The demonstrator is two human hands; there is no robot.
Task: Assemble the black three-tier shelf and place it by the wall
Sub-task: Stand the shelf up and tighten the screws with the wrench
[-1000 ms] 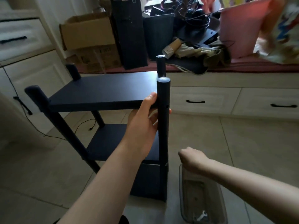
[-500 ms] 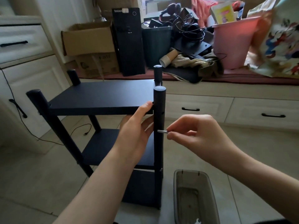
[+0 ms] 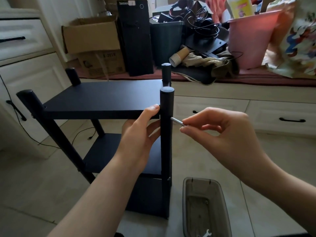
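The black three-tier shelf (image 3: pixel 102 98) stands upright on the tiled floor, with round posts at its corners. My left hand (image 3: pixel 138 134) grips the near right corner of the top board, thumb on its edge beside the near right post (image 3: pixel 166 134). My right hand (image 3: pixel 220 132) pinches a silver screw (image 3: pixel 177 121) whose tip sits against the post's right side, level with the top board. Two lower boards show beneath; the lowest is partly hidden behind my left forearm.
A smoky plastic parts box (image 3: pixel 205 207) with a small white wrench (image 3: pixel 206 234) sits on the floor by the post's foot. White drawers (image 3: pixel 256 113) line the back. Cardboard boxes (image 3: pixel 92 36), a black computer tower (image 3: pixel 136 36) and a pink bin (image 3: pixel 251 40) crowd the ledge. A cable (image 3: pixel 82 132) trails at left.
My right hand rose from the parts box with a screw and brought it higher up to the post's side, level with the top board. My left hand kept its hold on the corner.
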